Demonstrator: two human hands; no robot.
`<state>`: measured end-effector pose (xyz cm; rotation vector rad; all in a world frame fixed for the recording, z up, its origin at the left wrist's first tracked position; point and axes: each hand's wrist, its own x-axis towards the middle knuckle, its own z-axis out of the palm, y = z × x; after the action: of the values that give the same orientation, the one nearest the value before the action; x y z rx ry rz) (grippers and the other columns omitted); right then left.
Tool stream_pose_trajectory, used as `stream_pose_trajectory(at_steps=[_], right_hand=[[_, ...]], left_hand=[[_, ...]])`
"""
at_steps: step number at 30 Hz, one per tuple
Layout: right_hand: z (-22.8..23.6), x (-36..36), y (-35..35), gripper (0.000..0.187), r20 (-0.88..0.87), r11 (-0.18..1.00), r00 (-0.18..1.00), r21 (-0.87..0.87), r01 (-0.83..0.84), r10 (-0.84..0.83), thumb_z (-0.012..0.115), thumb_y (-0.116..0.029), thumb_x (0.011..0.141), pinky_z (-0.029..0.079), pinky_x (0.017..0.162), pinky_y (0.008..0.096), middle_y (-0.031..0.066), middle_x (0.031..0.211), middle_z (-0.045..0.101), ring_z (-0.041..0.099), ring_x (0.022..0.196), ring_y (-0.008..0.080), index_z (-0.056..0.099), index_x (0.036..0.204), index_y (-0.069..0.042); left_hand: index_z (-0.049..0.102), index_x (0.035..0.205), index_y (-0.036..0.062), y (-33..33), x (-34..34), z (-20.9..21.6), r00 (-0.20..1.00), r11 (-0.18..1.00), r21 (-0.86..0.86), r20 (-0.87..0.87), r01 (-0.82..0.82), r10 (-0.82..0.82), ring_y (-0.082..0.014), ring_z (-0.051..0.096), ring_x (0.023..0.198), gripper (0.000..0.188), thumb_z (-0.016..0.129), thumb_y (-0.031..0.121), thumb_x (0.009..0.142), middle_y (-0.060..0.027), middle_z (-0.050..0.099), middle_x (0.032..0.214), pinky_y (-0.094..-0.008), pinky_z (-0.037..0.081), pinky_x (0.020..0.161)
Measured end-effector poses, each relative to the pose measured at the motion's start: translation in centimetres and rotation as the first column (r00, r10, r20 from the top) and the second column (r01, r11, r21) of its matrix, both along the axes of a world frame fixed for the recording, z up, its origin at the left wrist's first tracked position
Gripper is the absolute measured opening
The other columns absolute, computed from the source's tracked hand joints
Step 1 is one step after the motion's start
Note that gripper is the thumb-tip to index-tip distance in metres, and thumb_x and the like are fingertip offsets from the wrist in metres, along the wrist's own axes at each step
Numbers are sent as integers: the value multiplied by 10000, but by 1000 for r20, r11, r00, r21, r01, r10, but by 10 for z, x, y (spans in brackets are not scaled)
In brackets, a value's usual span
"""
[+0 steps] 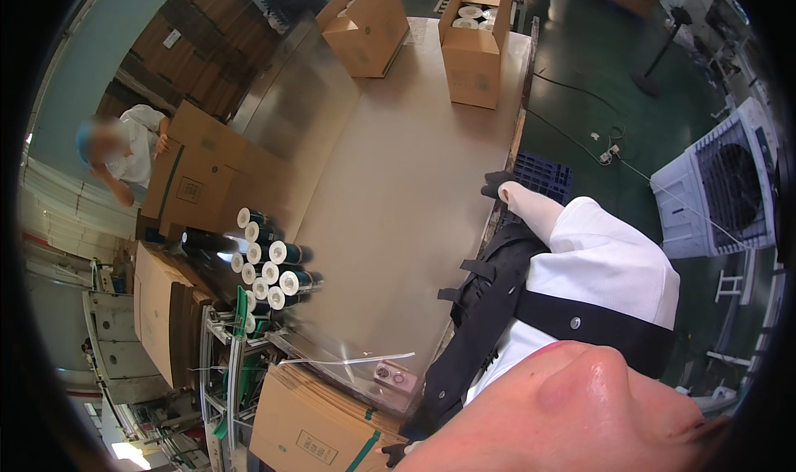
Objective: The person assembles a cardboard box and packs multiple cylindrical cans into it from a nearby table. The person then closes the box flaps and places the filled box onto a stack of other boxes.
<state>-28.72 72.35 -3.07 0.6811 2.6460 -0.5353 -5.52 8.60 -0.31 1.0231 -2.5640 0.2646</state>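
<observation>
The left hand [394, 455] is at the flat cardboard [298, 418]; I can't tell either hand's grip. Best peel off one sheet, right hand [497, 184] steadying.

Rolls [267, 275] stand left on the table [406, 190]; cartons [473, 72] at its far end; cardboard stack [286, 418] before it.

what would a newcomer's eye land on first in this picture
Probably the cluster of white-ended rolls, bunched on the left side of the broad table. Next, two open cardboard boxes toward the top of the picture, the right one showing white round tops inside. The dark-gloved right hand is at the table's right edge.
</observation>
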Motion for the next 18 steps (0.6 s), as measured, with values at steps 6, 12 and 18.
stream_pose_trajectory(at_steps=[6, 12, 18], right_hand=[[-21, 2, -99, 465, 157, 961, 951, -113, -252, 268, 563, -423, 721, 474, 841, 426, 156, 1090, 618, 597, 996, 323, 636, 1040, -92], [-50, 3, -163, 431, 270, 737, 686, -267, -621, 676, 574, -393, 713, 470, 794, 429, 149, 1030, 634, 598, 967, 322, 649, 982, -65], [-25, -2, -186, 430, 105, 777, 794, -312, -546, 599, 560, -356, 698, 458, 803, 423, 162, 1020, 624, 584, 970, 333, 631, 1006, -63]], left_hand=[[511, 1153, 54, -36, 33, 17, 998, 998, -63, -59, 9, -13, -310, 489, 958, 407, 583, 293, 833, -144, 539, 1057, -446, 380, 812], [502, 1187, 46, -61, 54, 30, 995, 990, -139, -102, 2, -16, -318, 498, 1012, 424, 575, 271, 835, -146, 545, 1100, -475, 363, 876], [492, 1220, 38, -87, 54, 0, 993, 954, -299, -110, 0, -34, -327, 506, 1065, 444, 567, 248, 837, -149, 551, 1143, -503, 346, 941]])
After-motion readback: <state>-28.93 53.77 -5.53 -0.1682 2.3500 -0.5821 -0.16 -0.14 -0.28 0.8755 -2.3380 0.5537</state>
